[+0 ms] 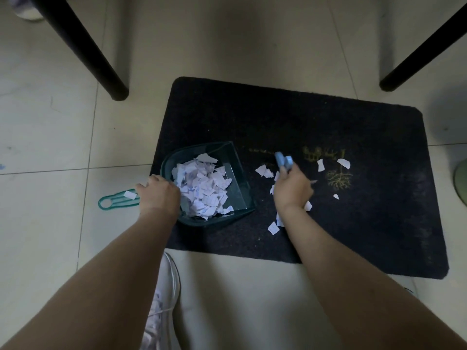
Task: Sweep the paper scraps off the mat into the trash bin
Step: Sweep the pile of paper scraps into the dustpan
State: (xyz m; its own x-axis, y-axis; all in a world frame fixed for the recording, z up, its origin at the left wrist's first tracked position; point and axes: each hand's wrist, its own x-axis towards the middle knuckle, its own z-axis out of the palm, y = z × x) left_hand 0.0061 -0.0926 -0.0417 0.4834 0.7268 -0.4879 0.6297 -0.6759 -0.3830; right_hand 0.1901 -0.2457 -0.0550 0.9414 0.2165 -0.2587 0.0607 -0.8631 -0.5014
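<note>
One dark mat [290, 122] on a pale tiled floor [50, 122], all four rounded edges in view, far half bare, gold embroidered motif [338, 179] toward the right side. Two black furniture legs [101, 59] slanting down beyond the far corners, wide floor gap between them. Green dustpan [235, 173] over the mat's left edge, mouth facing right, heaped with paper scraps [202, 188]; handle [113, 202] sticking out left over the tiles, one scrap on it. Left of the hands [158, 193] curled round the handle's base, covering the joint with the pan. Right of the hands [293, 188] just right of the pan's mouth, closed round a light blue brush [283, 160]; only its blurred top showing, bristles not made out. Several loose scraps [264, 171] around and partly under that hand and wrist, a few more [343, 163] near the motif. White shoe [164, 286] at the near edge, partly hidden by the left forearm. Pale green rounded object [461, 183] cut off at the right border, not identifiable.
</note>
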